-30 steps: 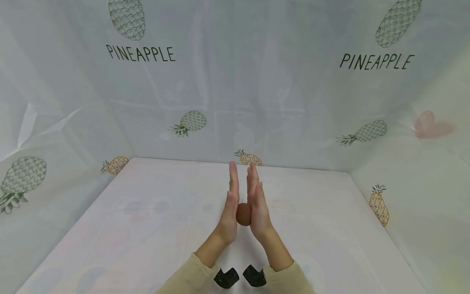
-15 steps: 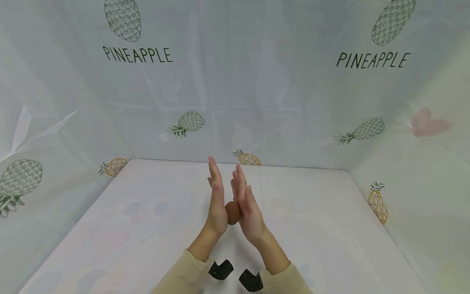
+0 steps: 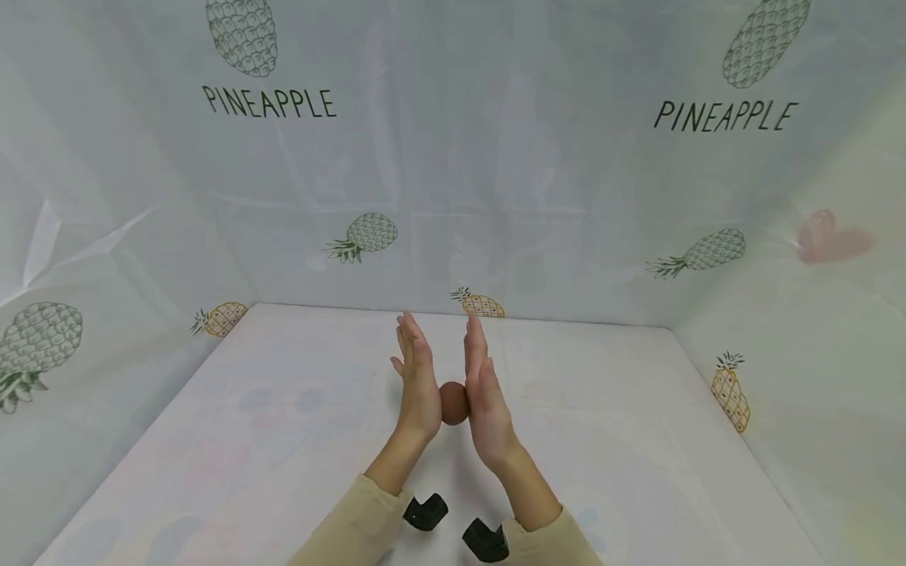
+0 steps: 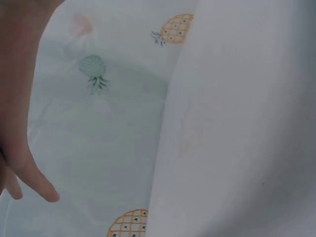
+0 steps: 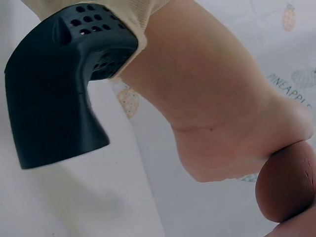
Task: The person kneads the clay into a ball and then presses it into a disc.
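A brown clay ball [image 3: 454, 403] is pressed between the two palms above the white table. In the right wrist view, small creases mark the surface of the ball [image 5: 286, 182]. My left hand [image 3: 419, 393] touches it from the left with straight fingers pointing forward and up. From the other side, my right hand [image 3: 488, 405] lies flat against the ball, its fingers also extended. The left wrist view catches part of a hand along its left edge.
The white table [image 3: 297, 464] lies below the hands. A pineapple-printed sheet [image 3: 495, 181] hangs at the back and both sides. Black wrist mounts [image 3: 426, 512] sit at the cuffs of the beige sleeves [image 3: 354, 527].
Both hands shifted left with the ball, then the right hand moved slightly back to the right. The palms slide against each other and the ball turns between them.
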`<control>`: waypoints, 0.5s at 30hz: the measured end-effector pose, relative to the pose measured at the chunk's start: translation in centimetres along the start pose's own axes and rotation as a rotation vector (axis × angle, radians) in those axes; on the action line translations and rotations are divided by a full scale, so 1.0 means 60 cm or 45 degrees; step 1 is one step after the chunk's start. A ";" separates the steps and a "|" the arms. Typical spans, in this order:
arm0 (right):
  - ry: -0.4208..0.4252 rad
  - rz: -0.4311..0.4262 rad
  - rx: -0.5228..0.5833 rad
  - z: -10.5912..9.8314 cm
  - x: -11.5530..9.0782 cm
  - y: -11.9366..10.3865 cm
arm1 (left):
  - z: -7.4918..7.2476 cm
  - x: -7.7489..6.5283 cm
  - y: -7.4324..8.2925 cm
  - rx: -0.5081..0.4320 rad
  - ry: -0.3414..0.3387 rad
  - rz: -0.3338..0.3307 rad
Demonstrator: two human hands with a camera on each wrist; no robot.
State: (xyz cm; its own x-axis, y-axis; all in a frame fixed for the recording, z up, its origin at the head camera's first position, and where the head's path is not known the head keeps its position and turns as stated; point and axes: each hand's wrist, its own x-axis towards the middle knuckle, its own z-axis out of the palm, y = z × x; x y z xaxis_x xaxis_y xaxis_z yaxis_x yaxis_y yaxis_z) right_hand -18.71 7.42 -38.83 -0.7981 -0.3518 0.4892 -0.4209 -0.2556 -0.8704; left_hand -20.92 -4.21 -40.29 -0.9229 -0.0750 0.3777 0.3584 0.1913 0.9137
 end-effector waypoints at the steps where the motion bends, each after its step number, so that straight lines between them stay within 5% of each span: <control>1: 0.005 -0.010 -0.007 -0.001 0.000 0.000 | 0.002 0.000 -0.002 0.026 -0.011 -0.005; 7: 0.050 -0.023 -0.034 -0.015 0.000 0.000 | 0.016 -0.006 -0.010 0.100 -0.142 0.009; 15: 0.119 -0.023 -0.088 -0.031 0.002 -0.007 | 0.032 -0.027 -0.004 -0.069 -0.368 0.123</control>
State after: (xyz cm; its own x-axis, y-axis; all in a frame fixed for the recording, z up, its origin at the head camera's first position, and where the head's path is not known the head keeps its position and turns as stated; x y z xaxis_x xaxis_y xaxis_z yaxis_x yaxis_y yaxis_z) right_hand -19.44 9.15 -38.49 -0.8252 -0.2617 0.5006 -0.4619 -0.1973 -0.8647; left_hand -19.80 -2.27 -41.43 -0.8832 0.2241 0.4119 0.4461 0.1311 0.8853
